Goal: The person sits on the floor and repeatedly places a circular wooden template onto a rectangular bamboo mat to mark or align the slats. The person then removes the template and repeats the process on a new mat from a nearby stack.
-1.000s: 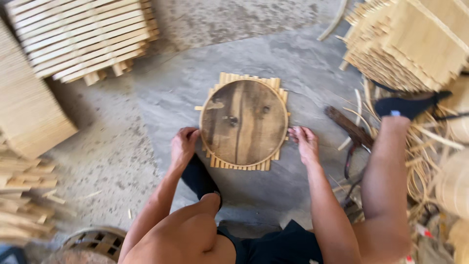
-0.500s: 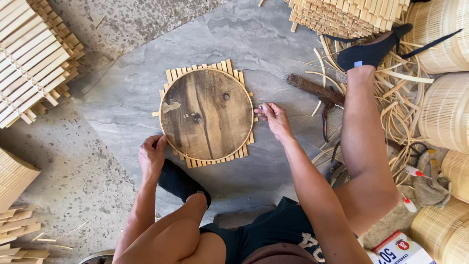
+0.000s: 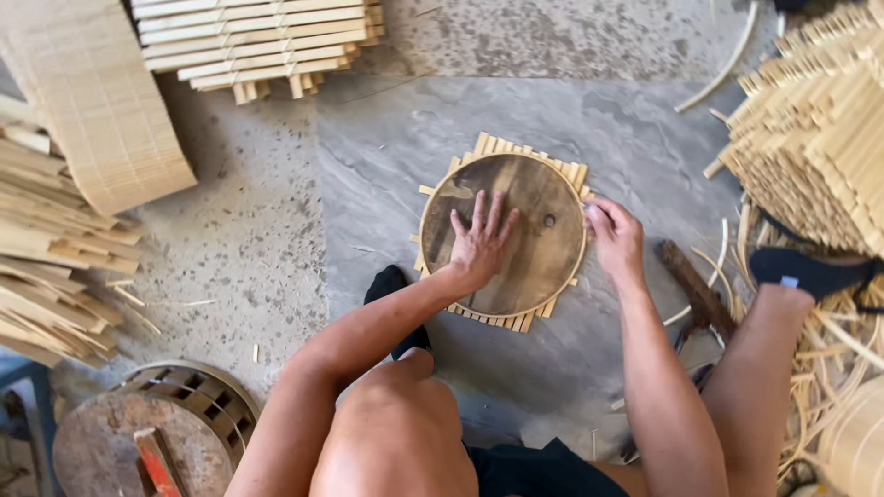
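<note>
Bamboo slats woven into a square mat [image 3: 516,317] lie on the grey stone floor [image 3: 387,166], and a dark round wooden disc [image 3: 516,230] sits on top of them, covering all but the mat's corners and edges. In the head view, the left hand [image 3: 481,241] lies flat on the disc with its fingers spread wide, pressing down and gripping nothing. The right hand [image 3: 615,237] is at the disc's right rim, fingers curled against the edge and the slat ends there; whether it pinches a slat I cannot tell.

The disc looks held only by that palm, so uneven pressure could let it slide off centre. The loose slat ends might then shift or spring out of the weave. A dark-handled tool [image 3: 695,290] lies just beside the right forearm, and an elbow could knock it.
</note>
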